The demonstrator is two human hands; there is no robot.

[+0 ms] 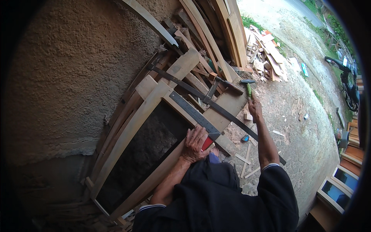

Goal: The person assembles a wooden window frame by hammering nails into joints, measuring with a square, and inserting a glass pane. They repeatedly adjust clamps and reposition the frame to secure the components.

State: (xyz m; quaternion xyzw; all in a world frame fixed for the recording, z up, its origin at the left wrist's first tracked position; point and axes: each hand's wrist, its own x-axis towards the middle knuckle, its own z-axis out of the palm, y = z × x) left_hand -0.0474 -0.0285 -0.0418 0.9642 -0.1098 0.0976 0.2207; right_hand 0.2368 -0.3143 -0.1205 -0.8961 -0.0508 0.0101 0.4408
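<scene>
A wooden frame point(133, 109) with a dark opening lies before me. Along its right-hand end rail rests a metal try square point(193, 112) with a red part at its near corner. My left hand point(193, 145) is closed over that corner, its fingers on the square and the rail; part of the grip is hidden. Raised to the right, my right hand point(255, 108) is wrapped round the green handle of a hammer point(248, 86). The hammer's head points up, close to the screw end of a long dark bar clamp point(232, 118) lying across a plank point(228, 106).
A rough wall point(73, 77) stands at the left. Boards point(228, 31) lean at the back beside a pile of offcuts point(266, 52). Thin sticks point(245, 162) and a blue tape measure point(245, 138) lie on the ground. A motorcycle point(348, 79) is at the far right.
</scene>
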